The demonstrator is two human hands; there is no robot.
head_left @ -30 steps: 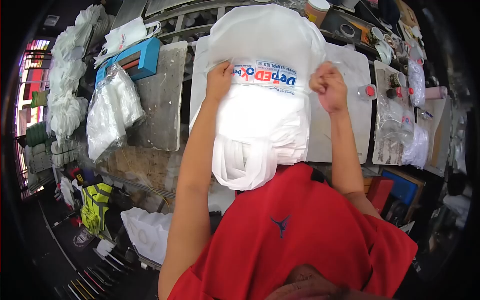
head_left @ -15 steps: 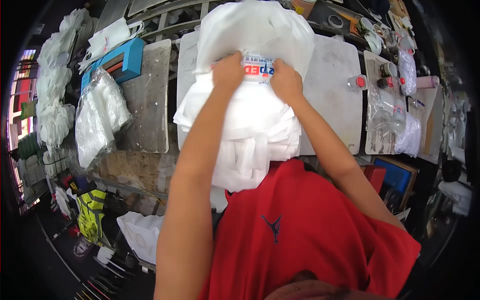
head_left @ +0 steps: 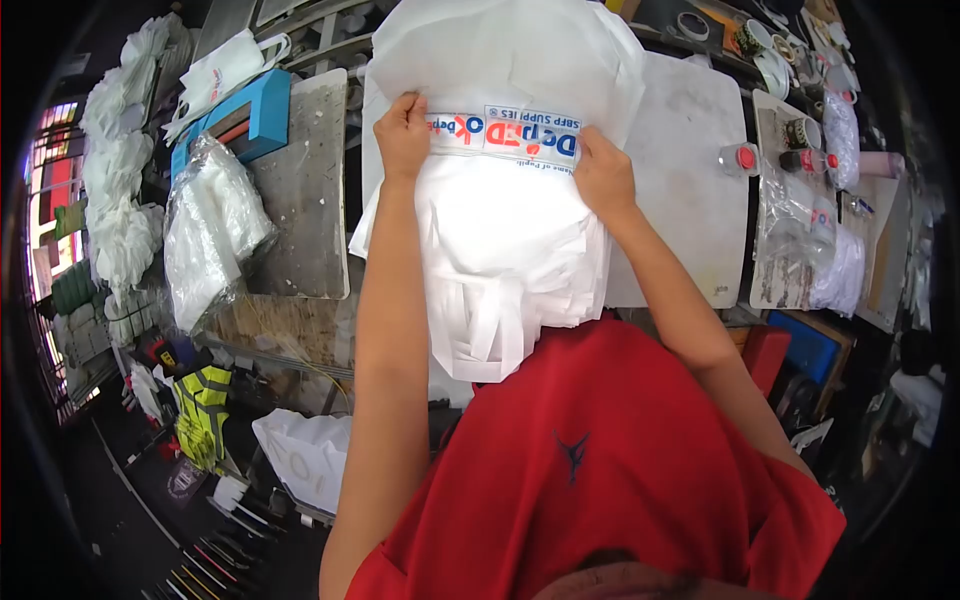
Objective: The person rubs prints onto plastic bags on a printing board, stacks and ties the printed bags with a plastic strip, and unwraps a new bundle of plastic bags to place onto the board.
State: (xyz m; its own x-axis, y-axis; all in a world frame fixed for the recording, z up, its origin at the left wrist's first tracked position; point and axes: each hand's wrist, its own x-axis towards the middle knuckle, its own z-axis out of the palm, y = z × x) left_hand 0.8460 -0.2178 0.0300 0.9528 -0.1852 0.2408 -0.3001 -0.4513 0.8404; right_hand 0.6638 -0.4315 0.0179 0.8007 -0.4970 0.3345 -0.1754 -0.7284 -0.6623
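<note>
A white cloth tote bag (head_left: 500,60) lies spread out in front of me, its blue and red print (head_left: 532,136) upside down from where I look. My left hand (head_left: 402,140) grips the bag left of the print, fingers curled closed on the fabric. On the print's right end, my right hand (head_left: 605,178) pinches the cloth between thumb and fingers. Beneath and nearer my body is a thick stack of white bags (head_left: 575,275), with loop handles (head_left: 485,325) hanging toward my red shirt.
A blue box (head_left: 265,110) and a clear plastic pack of white material (head_left: 205,225) sit at the left. To the right are a grey board (head_left: 690,190), a red-capped bottle (head_left: 742,158) and a mug (head_left: 800,133). White bags (head_left: 120,190) hang at far left.
My hands have moved apart, the left one leftward and the right one slightly right. More of the print shows between them, and the bag looks flatter there.
</note>
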